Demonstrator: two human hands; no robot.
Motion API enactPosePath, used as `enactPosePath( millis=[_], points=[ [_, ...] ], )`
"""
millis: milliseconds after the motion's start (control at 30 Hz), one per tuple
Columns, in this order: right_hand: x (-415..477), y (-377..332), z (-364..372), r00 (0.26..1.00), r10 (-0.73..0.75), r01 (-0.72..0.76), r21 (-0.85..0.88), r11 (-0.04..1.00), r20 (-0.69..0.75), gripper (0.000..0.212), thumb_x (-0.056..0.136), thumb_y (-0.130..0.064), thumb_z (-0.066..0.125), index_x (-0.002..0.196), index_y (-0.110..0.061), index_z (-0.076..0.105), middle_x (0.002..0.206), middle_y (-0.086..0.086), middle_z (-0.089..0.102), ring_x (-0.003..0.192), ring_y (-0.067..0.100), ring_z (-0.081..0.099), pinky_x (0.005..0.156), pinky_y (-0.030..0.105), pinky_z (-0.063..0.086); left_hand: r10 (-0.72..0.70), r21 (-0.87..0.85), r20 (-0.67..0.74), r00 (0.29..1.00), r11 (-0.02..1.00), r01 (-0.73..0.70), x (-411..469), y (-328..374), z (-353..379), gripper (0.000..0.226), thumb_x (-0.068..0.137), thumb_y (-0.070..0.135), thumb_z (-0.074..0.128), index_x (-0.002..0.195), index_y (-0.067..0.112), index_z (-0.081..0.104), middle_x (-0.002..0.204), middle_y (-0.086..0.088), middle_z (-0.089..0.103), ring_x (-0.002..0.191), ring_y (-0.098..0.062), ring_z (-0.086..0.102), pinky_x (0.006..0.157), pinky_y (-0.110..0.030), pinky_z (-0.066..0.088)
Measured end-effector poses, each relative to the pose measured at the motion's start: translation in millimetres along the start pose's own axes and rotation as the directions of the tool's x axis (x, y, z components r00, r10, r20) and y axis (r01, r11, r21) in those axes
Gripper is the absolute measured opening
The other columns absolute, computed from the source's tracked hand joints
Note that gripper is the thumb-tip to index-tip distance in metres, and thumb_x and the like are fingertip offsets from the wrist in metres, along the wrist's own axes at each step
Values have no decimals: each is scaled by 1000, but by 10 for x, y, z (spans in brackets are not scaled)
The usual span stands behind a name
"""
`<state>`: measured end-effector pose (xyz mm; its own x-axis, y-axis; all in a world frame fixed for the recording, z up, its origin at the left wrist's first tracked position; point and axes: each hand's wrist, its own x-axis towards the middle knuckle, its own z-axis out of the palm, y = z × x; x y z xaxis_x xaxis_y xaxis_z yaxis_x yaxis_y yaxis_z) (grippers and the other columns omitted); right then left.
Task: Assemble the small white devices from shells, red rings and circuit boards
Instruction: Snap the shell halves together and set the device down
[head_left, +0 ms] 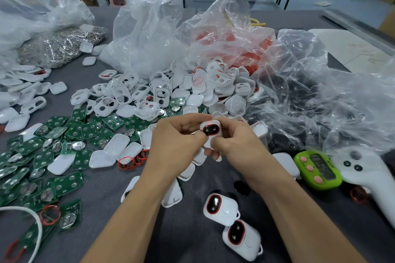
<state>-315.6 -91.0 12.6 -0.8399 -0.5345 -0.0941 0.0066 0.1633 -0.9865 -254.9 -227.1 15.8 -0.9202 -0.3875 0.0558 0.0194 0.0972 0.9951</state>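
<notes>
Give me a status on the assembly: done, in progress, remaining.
Done: two finished devices lie on the table. In hand: the left hand and right hand pinch a third device, already red-rimmed. Left: heaps of loose shells, circuit boards and a few red rings.

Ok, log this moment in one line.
left hand, right hand: both grip white device | assembled devices: two on table

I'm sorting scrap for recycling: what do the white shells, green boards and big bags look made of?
White shells: probably moulded plastic, glossy, judging by highlights on smooth rounded faces. Green boards: seemingly circuit-board laminate, green coating, shiny metal discs on them. Big bags: thin clear plastic film, crinkled and see-through.
</notes>
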Motion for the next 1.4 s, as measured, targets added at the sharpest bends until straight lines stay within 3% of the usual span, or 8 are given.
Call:
enactPosePath(
  millis=[133,267,567,767,1067,1167,1300,1400],
  points=[
    [-3,-3,-22,1000,3,-4,14,1000,23,36,84,7,48,104,-12,71,86,24,71,73,29,66,67,36,50,-6,-17,11,1000,1000,6,3,-11,7,24,75,19,73,92,33,83,85,3,80,77,-16,76,68,-33,62],
    [-13,-1,-20,998,-34,35,-17,999,54,33,89,7,49,105,-13,69,74,14,69,70,25,64,65,36,49,-23,-51,35,999,998,25,-20,0,43,10,83,22,76,92,23,80,84,-7,79,63,-28,71,64,-42,62],
    [-23,21,51,997,-77,76,-110,991,-9,30,80,-10,52,104,-24,67,63,-6,69,60,9,65,64,32,49,-13,-145,-88,996,989,0,-35,-5,139,13,80,6,75,77,18,80,68,-10,76,45,-20,62,46,-26,50],
    [-5,-23,-33,971,-112,116,5,993,-212,23,76,-11,72,91,-28,74,79,0,78,72,15,73,69,35,59,-10,-162,-196,980,987,-22,35,-20,0,17,80,7,85,83,24,82,81,-2,80,74,-14,75,69,-24,60],
    [-80,-125,-122,885,-348,342,-78,937,-308,17,77,-6,84,82,-22,81,84,-8,80,80,12,77,74,23,59,63,-236,65,996,971,-46,-7,28,30,8,89,0,72,90,5,66,102,-5,79,94,-14,73,85,-26,58],
    [-93,-116,-95,880,-361,351,-90,932,-310,16,79,-1,84,85,-16,82,88,-5,80,86,16,78,81,36,63,37,-331,52,998,943,-18,-32,59,71,15,86,2,72,84,6,58,102,-10,78,96,-22,72,96,-41,56],
    [-111,-126,-86,903,-316,308,-76,948,-290,22,78,4,84,84,-16,82,86,-10,80,85,10,77,80,27,62,-10,-333,37,999,943,22,-33,43,45,22,92,-14,60,81,4,59,100,-19,78,96,-31,73,97,-52,56],
    [-117,-135,-108,927,-284,288,-19,957,-244,21,79,6,82,85,-14,82,87,-7,80,87,11,78,79,22,60,-35,-328,24,999,944,41,-30,38,19,23,91,-14,62,80,6,64,95,-17,79,91,-29,76,87,-44,62]
  ],
)
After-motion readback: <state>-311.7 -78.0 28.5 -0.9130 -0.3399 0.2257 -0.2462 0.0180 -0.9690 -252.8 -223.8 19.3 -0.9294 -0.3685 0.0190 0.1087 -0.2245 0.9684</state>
